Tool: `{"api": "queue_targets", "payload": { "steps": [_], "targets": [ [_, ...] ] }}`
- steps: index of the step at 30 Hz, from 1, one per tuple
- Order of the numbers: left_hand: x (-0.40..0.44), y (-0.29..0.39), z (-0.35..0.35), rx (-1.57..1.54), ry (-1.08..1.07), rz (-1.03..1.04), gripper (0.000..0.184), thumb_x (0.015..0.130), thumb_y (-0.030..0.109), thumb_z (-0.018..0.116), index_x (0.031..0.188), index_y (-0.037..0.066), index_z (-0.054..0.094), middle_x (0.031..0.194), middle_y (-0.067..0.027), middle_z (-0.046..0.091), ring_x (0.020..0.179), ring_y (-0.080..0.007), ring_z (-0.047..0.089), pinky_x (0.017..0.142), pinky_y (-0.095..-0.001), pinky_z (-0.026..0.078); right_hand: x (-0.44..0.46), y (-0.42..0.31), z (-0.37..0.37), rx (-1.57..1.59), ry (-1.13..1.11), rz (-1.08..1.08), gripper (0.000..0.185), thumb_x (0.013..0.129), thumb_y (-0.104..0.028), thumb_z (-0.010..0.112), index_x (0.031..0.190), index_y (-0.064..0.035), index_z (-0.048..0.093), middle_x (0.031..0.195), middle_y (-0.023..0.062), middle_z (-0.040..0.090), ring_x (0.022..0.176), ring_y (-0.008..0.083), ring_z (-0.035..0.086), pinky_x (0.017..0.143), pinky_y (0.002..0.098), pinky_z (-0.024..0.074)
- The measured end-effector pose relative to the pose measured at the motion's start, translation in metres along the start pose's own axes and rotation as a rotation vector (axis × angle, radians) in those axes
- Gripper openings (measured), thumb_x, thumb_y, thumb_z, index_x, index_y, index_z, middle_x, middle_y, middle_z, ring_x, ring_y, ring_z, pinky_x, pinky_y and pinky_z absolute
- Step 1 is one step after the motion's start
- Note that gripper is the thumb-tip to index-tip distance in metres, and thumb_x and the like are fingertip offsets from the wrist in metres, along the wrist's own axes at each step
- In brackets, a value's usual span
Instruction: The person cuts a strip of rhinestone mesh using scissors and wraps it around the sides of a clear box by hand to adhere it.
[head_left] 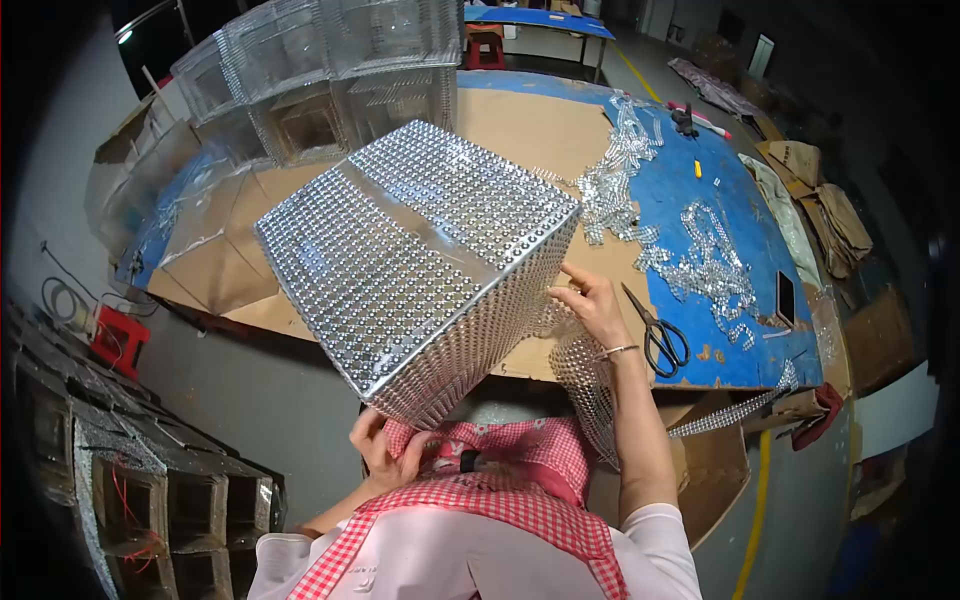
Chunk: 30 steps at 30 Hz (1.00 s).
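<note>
A box (440, 230) covered in silver bead mesh is tilted in front of me, with a bare strip running across its top face. My left hand (383, 452) has its fingers curled at the box's lower front corner. On the far side, my right hand (592, 308) pinches the bead mesh close to the box's right face; the fingertips are partly hidden. A loose length of silver bead mesh (580, 375) hangs below that hand towards my lap. Black-handled scissors (662, 340) lie just right of my right wrist.
Clear boxes (330, 80) are stacked at the back left. Loose bead strips (705, 265) lie on the blue tabletop (690, 175), near a phone (785, 300) and a yellow cutter (698, 169). More divided boxes (165, 500) stand low left. A red stool (120, 340) is beyond them.
</note>
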<state>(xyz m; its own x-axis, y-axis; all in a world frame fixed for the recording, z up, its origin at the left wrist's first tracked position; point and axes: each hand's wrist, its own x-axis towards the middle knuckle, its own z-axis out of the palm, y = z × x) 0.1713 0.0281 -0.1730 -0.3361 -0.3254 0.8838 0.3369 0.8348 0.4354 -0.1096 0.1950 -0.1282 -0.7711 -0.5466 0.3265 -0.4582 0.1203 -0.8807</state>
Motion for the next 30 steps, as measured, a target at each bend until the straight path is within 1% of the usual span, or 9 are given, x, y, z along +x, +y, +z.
{"api": "queue_targets", "payload": {
  "steps": [3, 7, 11, 16, 19, 20, 24, 27, 30],
  "targets": [
    [0.041, 0.03, -0.014, 0.357, -0.406, -0.163, 0.043, 0.068, 0.002, 0.069, 0.107, -0.002, 0.052, 0.101, -0.0229, 0.049, 0.088, -0.0378, 0.048, 0.076, -0.0418, 0.037, -0.007, 0.004, -0.007, 0.053, 0.008, 0.029, 0.038, 0.072, -0.01, 0.07, 0.105, 0.0039, 0.06, 0.057, -0.0021, 0.045, 0.054, 0.004, 0.039, 0.048, 0.022, 0.0332],
    [0.038, 0.008, -0.024, 0.197, -0.381, -0.069, 0.036, 0.069, 0.001, 0.066, 0.102, -0.005, 0.054, 0.101, -0.0215, 0.054, 0.086, -0.0388, 0.049, 0.076, -0.045, 0.036, -0.036, -0.044, -0.03, -0.198, 0.055, 0.044, 0.033, 0.07, -0.008, 0.071, 0.099, 0.0051, 0.062, 0.058, -0.0018, 0.047, 0.053, 0.0038, 0.04, 0.047, 0.0216, 0.0332],
    [0.053, -0.032, -0.023, 0.121, -0.393, -0.12, 0.032, 0.074, 0.004, 0.061, 0.104, -0.004, 0.053, 0.097, -0.0193, 0.056, 0.091, -0.0401, 0.049, 0.082, -0.0436, 0.038, -0.068, -0.051, -0.036, -0.175, 0.135, 0.033, 0.034, 0.069, -0.005, 0.072, 0.099, 0.007, 0.061, 0.057, -0.0026, 0.048, 0.052, 0.0035, 0.04, 0.045, 0.0211, 0.0327],
    [0.068, -0.098, -0.009, -0.109, -0.287, -0.598, 0.045, 0.084, 0.004, 0.053, 0.127, 0.0, 0.04, 0.095, -0.0126, 0.063, 0.078, -0.0153, 0.059, 0.07, -0.0271, 0.046, -0.086, -0.055, 0.004, -0.228, 0.161, -0.015, 0.034, 0.069, -0.005, 0.072, 0.099, 0.0076, 0.061, 0.057, -0.0009, 0.047, 0.052, 0.0044, 0.04, 0.046, 0.0211, 0.0339],
    [0.064, -0.106, -0.006, -0.119, -0.223, -0.463, 0.049, 0.083, 0.003, 0.053, 0.13, 0.001, 0.038, 0.101, -0.0144, 0.062, 0.085, -0.0169, 0.06, 0.075, -0.0275, 0.046, -0.081, -0.067, 0.004, -0.261, 0.122, 0.088, 0.034, 0.07, -0.009, 0.073, 0.098, 0.0061, 0.06, 0.055, 0.0004, 0.044, 0.051, 0.0063, 0.04, 0.046, 0.0226, 0.0334],
    [0.059, -0.104, -0.01, -0.153, -0.304, -0.612, 0.051, 0.084, 0.003, 0.053, 0.132, 0.001, 0.036, 0.11, -0.0159, 0.059, 0.096, -0.0191, 0.058, 0.083, -0.0285, 0.044, -0.08, -0.069, 0.002, -0.261, 0.113, 0.146, 0.035, 0.07, -0.011, 0.074, 0.097, 0.0057, 0.06, 0.054, 0.0009, 0.043, 0.051, 0.0069, 0.04, 0.046, 0.0231, 0.0332],
    [0.052, -0.096, -0.01, -0.178, -0.345, -0.604, 0.05, 0.085, 0.005, 0.052, 0.131, 0.0, 0.035, 0.119, -0.0165, 0.055, 0.11, -0.0218, 0.053, 0.09, -0.0288, 0.039, -0.092, -0.045, 0.0, -0.328, 0.209, 0.026, 0.038, 0.066, -0.014, 0.077, 0.091, 0.0036, 0.055, 0.055, 0.0006, 0.041, 0.049, 0.0084, 0.036, 0.044, 0.0244, 0.0295],
    [0.059, -0.088, -0.012, -0.185, -0.326, -0.621, 0.044, 0.086, 0.008, 0.05, 0.128, 0.0, 0.039, 0.115, -0.0178, 0.056, 0.106, -0.0226, 0.055, 0.088, -0.0293, 0.041, -0.103, -0.055, -0.001, -0.311, 0.21, 0.117, 0.037, 0.067, -0.014, 0.076, 0.092, 0.0031, 0.054, 0.056, 0.0021, 0.042, 0.05, 0.0097, 0.037, 0.045, 0.0247, 0.0315],
    [0.06, -0.089, -0.014, -0.181, -0.385, -0.709, 0.037, 0.087, 0.009, 0.048, 0.122, 0.001, 0.044, 0.11, -0.019, 0.058, 0.102, -0.0264, 0.057, 0.084, -0.0305, 0.043, -0.112, -0.083, 0.001, -0.339, -0.137, 0.14, 0.021, 0.069, -0.011, 0.071, 0.084, 0.0012, 0.061, 0.061, 0.0072, 0.054, 0.056, 0.0117, 0.052, 0.049, 0.0257, 0.0396]
  ]
}}
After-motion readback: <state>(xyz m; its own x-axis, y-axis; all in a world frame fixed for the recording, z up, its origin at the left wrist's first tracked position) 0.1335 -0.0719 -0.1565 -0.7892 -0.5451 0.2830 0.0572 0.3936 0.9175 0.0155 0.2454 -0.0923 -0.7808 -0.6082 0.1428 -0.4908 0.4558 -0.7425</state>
